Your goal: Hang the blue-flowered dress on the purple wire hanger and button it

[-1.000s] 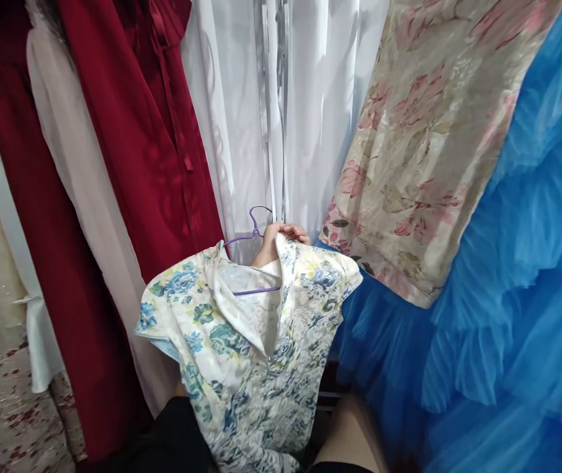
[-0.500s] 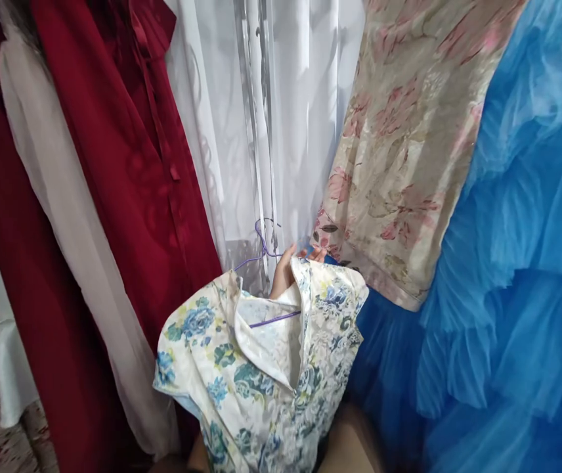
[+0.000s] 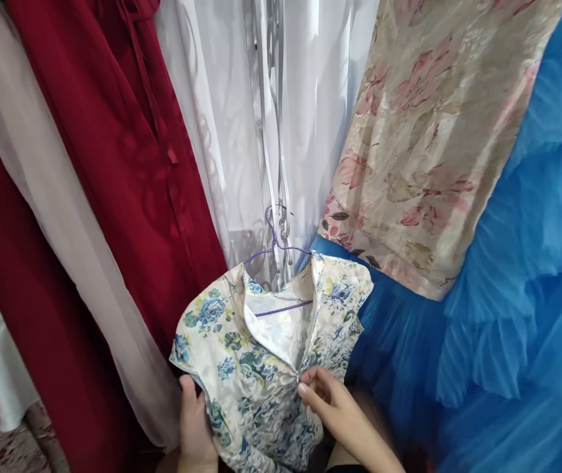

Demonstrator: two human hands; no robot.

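Observation:
A white dress or top (image 3: 241, 355) with blue and green flowers hangs on a thin purple hanger (image 3: 281, 246) in front of me. Its neckline is spread in a V, and the white lining shows inside. At the bottom of that V my right hand (image 3: 327, 401) is closed, thumb and forefinger pinching the zipper (image 3: 298, 377); the pull itself is mostly covered by the fingertips. My left hand (image 3: 195, 424) grips the garment's left side below the sleeve, thumb in front, with the other fingers hidden by the cloth.
Dark red gowns (image 3: 108, 144) and a pale beige garment (image 3: 59, 157) hang to the left. White cloth (image 3: 222, 98) with dangling ribbons (image 3: 276, 118) is behind. On the right hang a beige skirt with pink flowers (image 3: 419, 157) and a ruffled blue tulle gown (image 3: 517, 328).
A hand that was behind the neckline near the hanger is gone from there. My right hand now pinches the zipper, and my left hand has come onto the garment's side. The view has shifted slightly.

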